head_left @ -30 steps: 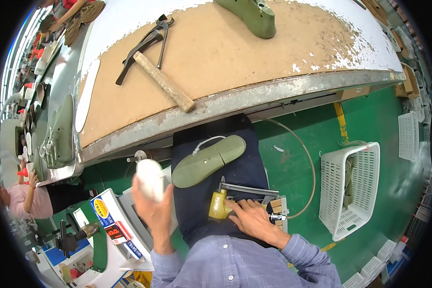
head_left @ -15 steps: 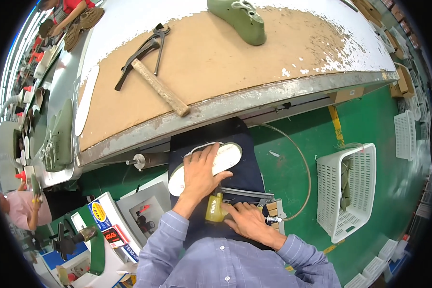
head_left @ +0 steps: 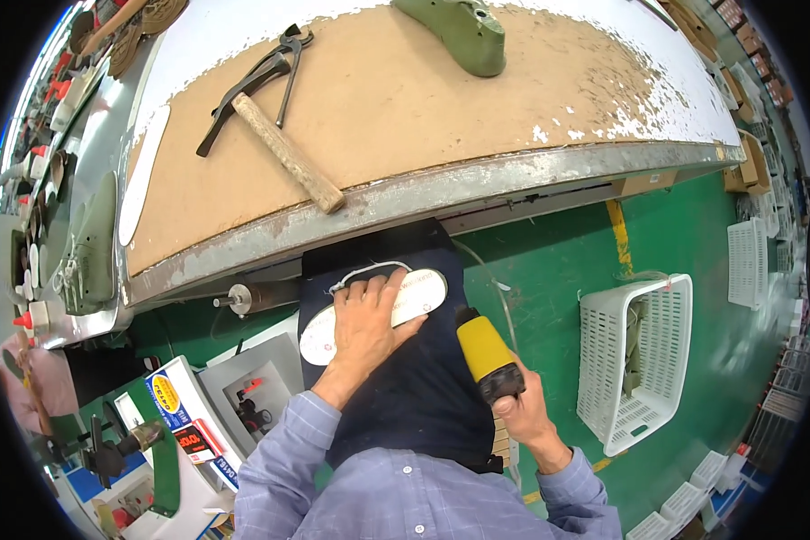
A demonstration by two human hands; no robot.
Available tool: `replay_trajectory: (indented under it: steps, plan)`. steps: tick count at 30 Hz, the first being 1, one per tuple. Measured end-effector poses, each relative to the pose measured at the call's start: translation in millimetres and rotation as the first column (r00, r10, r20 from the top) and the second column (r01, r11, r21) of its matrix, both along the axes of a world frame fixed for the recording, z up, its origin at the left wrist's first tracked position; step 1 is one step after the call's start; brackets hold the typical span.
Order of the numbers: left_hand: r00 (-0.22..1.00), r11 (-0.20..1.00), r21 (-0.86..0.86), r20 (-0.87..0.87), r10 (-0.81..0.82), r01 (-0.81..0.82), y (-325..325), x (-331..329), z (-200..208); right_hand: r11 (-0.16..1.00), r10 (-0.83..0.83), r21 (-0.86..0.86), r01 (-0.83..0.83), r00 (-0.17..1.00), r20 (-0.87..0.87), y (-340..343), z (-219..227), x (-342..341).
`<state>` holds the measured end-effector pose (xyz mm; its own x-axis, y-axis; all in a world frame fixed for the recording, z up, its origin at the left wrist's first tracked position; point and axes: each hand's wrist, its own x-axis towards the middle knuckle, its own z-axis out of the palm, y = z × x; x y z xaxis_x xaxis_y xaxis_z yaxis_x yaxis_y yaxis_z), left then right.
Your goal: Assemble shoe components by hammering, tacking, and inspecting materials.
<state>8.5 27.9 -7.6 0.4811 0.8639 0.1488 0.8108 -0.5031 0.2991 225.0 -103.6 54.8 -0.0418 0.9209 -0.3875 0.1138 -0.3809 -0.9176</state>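
A shoe last with a white insole (head_left: 427, 292) on its upward face lies across the dark apron (head_left: 378, 405) on my lap. A pale cord (head_left: 369, 270) loops at its far edge. My left hand (head_left: 362, 328) is closed across the middle of it, fingers over the far side and thumb toward the near side. To the right, my right hand (head_left: 529, 409) grips a yellow and black air staple gun (head_left: 484, 349). Its dark nose points up and away, apart from the insole. The fingers under the tool are partly hidden.
The workbench (head_left: 405, 184) ahead carries a wooden-handled hammer (head_left: 288, 153), pincers (head_left: 290, 76) and a green shoe (head_left: 463, 40). A white basket (head_left: 594, 360) stands on the green floor to the right. An air hose (head_left: 510, 315) runs behind the staple gun. Boxes (head_left: 175, 400) sit at left.
My right hand has picked up the staple gun from my lap and moved it to the right, turning it upright. My left hand stays on the insole.
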Motion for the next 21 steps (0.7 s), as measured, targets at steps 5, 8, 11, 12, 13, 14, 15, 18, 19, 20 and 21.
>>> replay_trajectory:
  steps: [5,8,11,12,13,14,15,18,19,20,21]
  plan:
    - [1.000,1.000,-0.025,-0.009,0.015,-0.015,1,1,3,0.979,0.059,0.180,-0.093,0.981,0.182,24,-6,-16]
    - [1.000,0.999,-0.046,-0.008,0.014,-0.014,3,1,2,0.966,0.141,0.176,-0.190,0.956,0.257,33,-11,-22]
    - [1.000,0.998,-0.062,-0.011,-0.011,0.010,2,-1,2,0.950,0.174,0.195,-0.244,0.931,0.320,40,-9,-27]
    - [1.000,0.998,-0.066,-0.010,0.002,-0.002,3,-2,2,0.960,0.180,0.146,-0.239,0.926,0.331,42,-6,-29]
    - [1.000,0.997,-0.077,-0.009,0.004,-0.004,3,-2,1,0.968,0.186,0.098,-0.232,0.921,0.342,43,-4,-31]
    - [1.000,0.996,-0.087,-0.007,0.005,-0.006,3,-3,0,0.965,0.199,0.095,-0.245,0.918,0.343,42,-1,-33]
    - [0.999,0.994,-0.112,-0.035,-0.015,0.011,3,-3,3,0.967,0.207,0.073,-0.243,0.922,0.326,42,2,-36]
    - [0.993,0.999,0.032,-0.116,-0.022,0.026,2,-12,-8,0.950,0.267,0.059,-0.305,0.898,0.351,47,9,-48]
    - [0.998,0.998,-0.042,-0.052,-0.043,0.040,1,-19,-7,0.946,0.291,0.051,-0.321,0.905,0.312,49,6,-49]
    - [0.998,0.999,-0.039,-0.050,-0.024,0.022,-3,-29,-4,0.940,0.317,0.042,-0.340,0.909,0.271,50,3,-51]
    - [0.998,0.999,-0.052,-0.053,-0.014,0.011,-10,-42,3,0.951,0.301,0.014,-0.309,0.936,0.185,51,0,-53]
